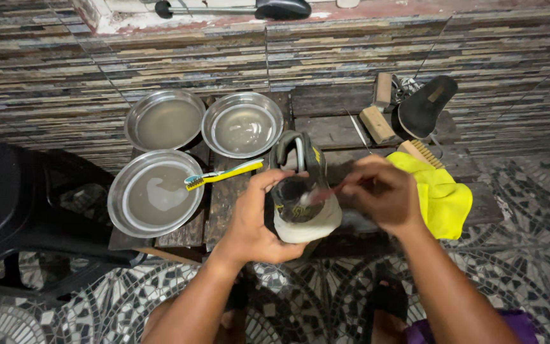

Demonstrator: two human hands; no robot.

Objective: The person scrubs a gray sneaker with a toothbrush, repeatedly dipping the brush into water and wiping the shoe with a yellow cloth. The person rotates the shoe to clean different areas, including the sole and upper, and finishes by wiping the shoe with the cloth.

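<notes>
A person's left hand [256, 216] wraps around a dark shoe [299, 191] with a pale sole, holding it just above the near edge of a wooden tabletop [332, 130]. The right hand [383, 194] pinches a thin red-handled brush [321, 194], its head inside the shoe's opening. Three metal bowls [155, 191] of cloudy water sit at the tabletop's left end, a yellow toothbrush [221, 174] resting on the nearest rim. A yellow cloth [444, 197] lies toward the right edge, near a black insole [426, 105].
</notes>
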